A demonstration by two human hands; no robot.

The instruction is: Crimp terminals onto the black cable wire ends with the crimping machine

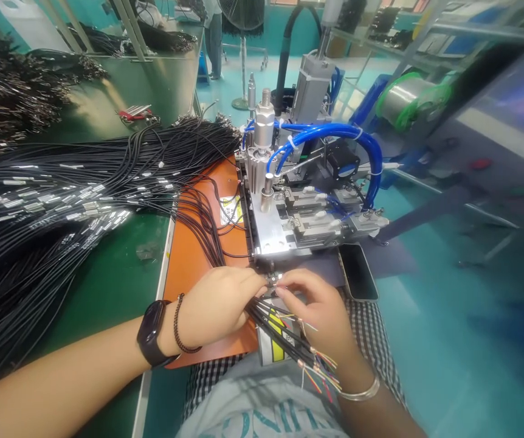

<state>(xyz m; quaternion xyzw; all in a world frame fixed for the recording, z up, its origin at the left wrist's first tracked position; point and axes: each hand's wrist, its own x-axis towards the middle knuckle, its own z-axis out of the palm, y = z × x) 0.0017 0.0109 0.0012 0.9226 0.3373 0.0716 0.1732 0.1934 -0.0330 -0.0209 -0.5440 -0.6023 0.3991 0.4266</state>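
My left hand [225, 298] is closed around a bundle of black cables [284, 340]. Their stripped ends fan out into thin red, yellow and white wires [319, 368] below my right wrist. My right hand [319, 304] pinches thin wires between thumb and forefinger, close to my left fingertips. Both sets of fingertips meet at a small metal fixture [272, 278] on the front of a bench machine [273, 234]. The pinched wire tips are mostly hidden by my fingers. More of the cables run back from my left hand across an orange board [193, 243].
A large heap of black cables [61, 207] with shiny ends covers the green table [129, 267] at left. A phone [357, 272] lies right of the machine. Blue air hoses [335, 131] arch above it. A wire spool [403, 100] and a fan [242, 15] stand behind.
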